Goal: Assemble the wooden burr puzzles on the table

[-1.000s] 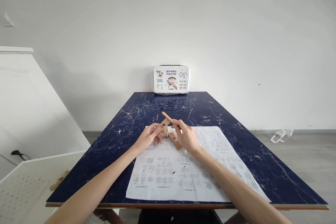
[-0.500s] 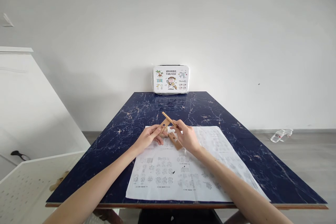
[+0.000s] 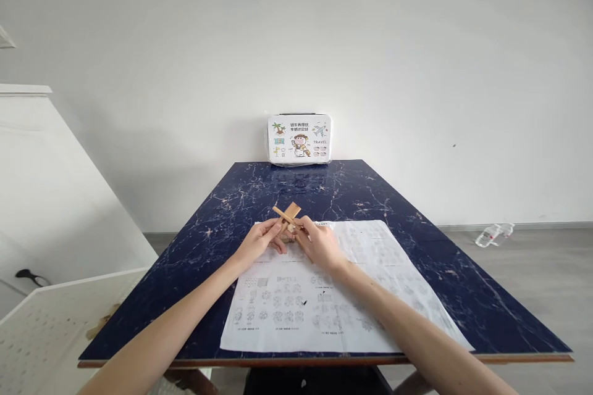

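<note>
My left hand (image 3: 256,244) is closed on a flat wooden piece with a hole (image 3: 293,210), tilted up and away from me. Between the fingers of my right hand (image 3: 323,248) is a narrow wooden strip (image 3: 280,213), which crosses the flat piece near its hole. Both hands nearly meet above the upper left of a printed instruction sheet (image 3: 278,339). More wood shows below the fingers, mostly covered by my right hand. Whether the strip sits in the hole or only lies across it, I cannot tell.
A white cartoon-printed case (image 3: 299,139) stands at the back of the dark blue marbled table (image 3: 208,315), against the wall. On the left is a white perforated surface (image 3: 41,327) with wooden bits on it. Clear plastic bottles (image 3: 494,235) lie on the floor at right.
My right hand has moved left and slightly down, bringing the strip across the flat piece closer to my left hand. The wooden block below is now mostly covered.
</note>
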Tool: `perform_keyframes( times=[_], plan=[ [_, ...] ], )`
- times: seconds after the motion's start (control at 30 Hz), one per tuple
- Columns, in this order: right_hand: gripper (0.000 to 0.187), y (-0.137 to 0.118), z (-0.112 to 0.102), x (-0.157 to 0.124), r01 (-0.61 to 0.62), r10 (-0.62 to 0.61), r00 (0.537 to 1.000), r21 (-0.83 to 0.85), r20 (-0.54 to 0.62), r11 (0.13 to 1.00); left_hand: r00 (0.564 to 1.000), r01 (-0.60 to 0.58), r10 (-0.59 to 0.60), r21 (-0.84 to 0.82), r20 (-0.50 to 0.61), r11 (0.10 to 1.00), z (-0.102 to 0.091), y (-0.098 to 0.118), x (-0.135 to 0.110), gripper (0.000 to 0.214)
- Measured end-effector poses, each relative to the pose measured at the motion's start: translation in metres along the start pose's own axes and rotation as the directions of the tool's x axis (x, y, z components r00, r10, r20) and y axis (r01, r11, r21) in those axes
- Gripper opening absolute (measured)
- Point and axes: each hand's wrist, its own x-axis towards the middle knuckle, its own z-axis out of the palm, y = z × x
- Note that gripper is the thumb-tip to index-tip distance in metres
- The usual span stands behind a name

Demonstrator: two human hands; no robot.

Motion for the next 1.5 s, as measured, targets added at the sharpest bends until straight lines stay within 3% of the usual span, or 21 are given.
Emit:
perform_keyframes(
  times=[0.4,0.9,1.5],
  plan=[
    [0.020,0.004,0.003,0.000,-0.026,0.024,0.996,-0.014,-0.082,1.000,0.991,0.061,-0.065,0.040,0.117,0.997,0.009,0.000,0.000,0.052],
    [0.023,0.005,0.004,0.000,-0.068,0.068,0.991,-0.002,-0.116,0.998,0.993,0.049,-0.057,0.076,0.108,0.996,0.015,0.003,-0.002,0.050],
    [0.023,0.005,-0.004,0.003,0.022,-0.025,0.994,-0.028,-0.111,0.999,0.979,0.063,-0.057,-0.028,0.198,0.998,0.011,0.008,-0.004,0.042]
  ],
)
